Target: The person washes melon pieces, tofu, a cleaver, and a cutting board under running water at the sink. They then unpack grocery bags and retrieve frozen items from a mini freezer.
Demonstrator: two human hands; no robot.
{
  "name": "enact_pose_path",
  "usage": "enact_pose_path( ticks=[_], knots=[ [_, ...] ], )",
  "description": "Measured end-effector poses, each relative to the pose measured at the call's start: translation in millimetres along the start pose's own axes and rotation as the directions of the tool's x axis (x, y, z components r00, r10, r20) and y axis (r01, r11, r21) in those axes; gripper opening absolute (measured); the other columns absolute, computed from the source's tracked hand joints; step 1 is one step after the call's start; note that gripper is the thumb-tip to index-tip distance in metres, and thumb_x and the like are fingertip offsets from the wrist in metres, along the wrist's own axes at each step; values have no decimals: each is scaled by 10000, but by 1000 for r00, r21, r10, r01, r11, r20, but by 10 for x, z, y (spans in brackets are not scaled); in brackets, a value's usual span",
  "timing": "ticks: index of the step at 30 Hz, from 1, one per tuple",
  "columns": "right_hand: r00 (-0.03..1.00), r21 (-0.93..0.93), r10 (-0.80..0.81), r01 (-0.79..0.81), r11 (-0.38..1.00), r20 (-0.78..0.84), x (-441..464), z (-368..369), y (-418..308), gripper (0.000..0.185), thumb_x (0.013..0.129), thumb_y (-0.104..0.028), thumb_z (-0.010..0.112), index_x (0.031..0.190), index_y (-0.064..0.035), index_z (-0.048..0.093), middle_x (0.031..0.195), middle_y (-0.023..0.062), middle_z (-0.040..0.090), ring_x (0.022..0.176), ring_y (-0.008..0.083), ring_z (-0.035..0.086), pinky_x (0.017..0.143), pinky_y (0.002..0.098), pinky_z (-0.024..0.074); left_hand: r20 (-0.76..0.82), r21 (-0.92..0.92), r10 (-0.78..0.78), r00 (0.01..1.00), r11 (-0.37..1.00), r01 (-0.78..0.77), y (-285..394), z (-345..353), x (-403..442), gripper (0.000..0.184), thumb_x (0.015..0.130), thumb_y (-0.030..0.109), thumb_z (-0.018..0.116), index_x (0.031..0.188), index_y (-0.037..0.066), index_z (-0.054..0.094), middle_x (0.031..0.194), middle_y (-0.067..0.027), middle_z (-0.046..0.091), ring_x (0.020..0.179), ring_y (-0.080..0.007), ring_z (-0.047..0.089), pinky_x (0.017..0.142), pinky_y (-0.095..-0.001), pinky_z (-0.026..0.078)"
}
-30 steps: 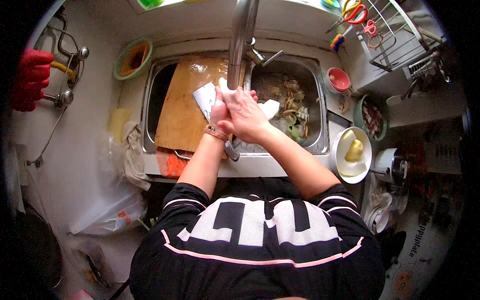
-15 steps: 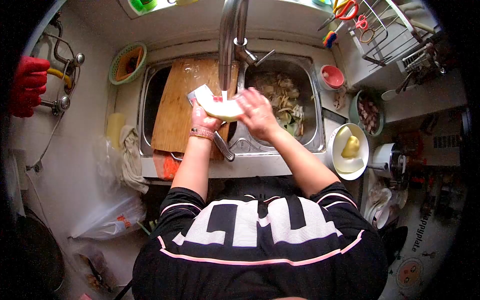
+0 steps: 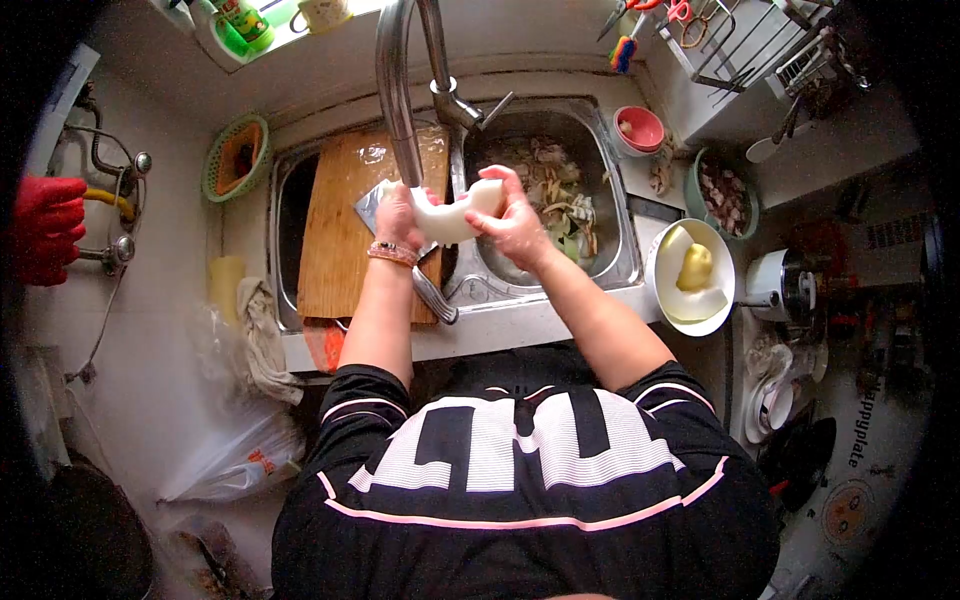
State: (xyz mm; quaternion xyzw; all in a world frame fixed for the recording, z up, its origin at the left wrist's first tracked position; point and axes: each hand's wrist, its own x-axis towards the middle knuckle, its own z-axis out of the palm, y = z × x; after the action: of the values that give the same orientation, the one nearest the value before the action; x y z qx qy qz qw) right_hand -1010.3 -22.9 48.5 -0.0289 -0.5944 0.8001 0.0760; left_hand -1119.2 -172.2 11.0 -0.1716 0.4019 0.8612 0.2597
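A curved white piece of melon or gourd (image 3: pixel 447 222) spans both hands below the spout of the metal faucet (image 3: pixel 397 100). Its left end is in my left hand (image 3: pixel 399 218), which wears a bracelet. My right hand (image 3: pixel 516 222) grips the right end between thumb and fingers. Under my left hand lie a wooden cutting board (image 3: pixel 345 220), laid over the left basin, and the shiny blade of a knife or cleaver (image 3: pixel 372 208). Its handle (image 3: pixel 435 298) points toward the sink's front edge.
Peelings (image 3: pixel 560 195) lie in the right basin. To the right are a white bowl (image 3: pixel 665 290) with pale pieces, a pink bowl (image 3: pixel 640 128) and a green bowl of meat (image 3: pixel 722 195). A green basket (image 3: pixel 236 160) stands left; a wire rack (image 3: pixel 735 50) is upper right.
The view has shifted, and the hands appear farther left. My right hand, earlier flat and blurred against the white piece, now grips its right end.
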Motion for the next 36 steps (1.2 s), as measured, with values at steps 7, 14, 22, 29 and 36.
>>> enact_pose_path(
  ticks=[7,14,22,29,36],
  knots=[
    [982,-180,-118,91,979,-145,191,640,105,458,757,-17,610,1132,-118,368,994,94,473,895,188,514,784,324,464,218,-88,-124,968,985,146,147,-204,-105,346,850,278,577,1074,28,492,989,-138,574,933,-264,578,833,-408,499],
    [854,343,489,-413,844,-177,311,737,433,347,821,-163,617,1048,25,434,923,125,549,758,209,581,618,326,535,265,-210,94,960,977,-37,402,-231,-376,418,835,339,550,1153,72,491,1010,-106,575,989,-274,536,911,-471,408],
    [988,-841,72,79,535,139,-31,327,-308,697,706,-422,685,1251,-81,414,1189,185,465,1120,349,447,939,406,379,398,-139,-133,908,969,204,175,-58,-155,418,883,411,444,1093,59,530,1068,-116,583,963,-300,560,881,-478,426],
    [998,-867,25,44,497,65,-204,-3,-261,580,755,-347,624,1183,-8,428,1073,217,511,1000,357,522,853,407,442,462,141,-326,825,945,294,-70,246,41,413,890,351,476,1107,2,510,1063,-177,580,989,-308,555,899,-447,423],
    [997,-920,-12,-66,386,-77,-101,-49,-195,476,753,-161,536,1154,70,423,1035,222,531,951,336,550,813,397,458,471,101,-369,802,925,366,-164,477,-17,434,911,271,453,1196,-55,431,1196,-198,506,1139,-310,463,1016,-435,320]
  ],
)
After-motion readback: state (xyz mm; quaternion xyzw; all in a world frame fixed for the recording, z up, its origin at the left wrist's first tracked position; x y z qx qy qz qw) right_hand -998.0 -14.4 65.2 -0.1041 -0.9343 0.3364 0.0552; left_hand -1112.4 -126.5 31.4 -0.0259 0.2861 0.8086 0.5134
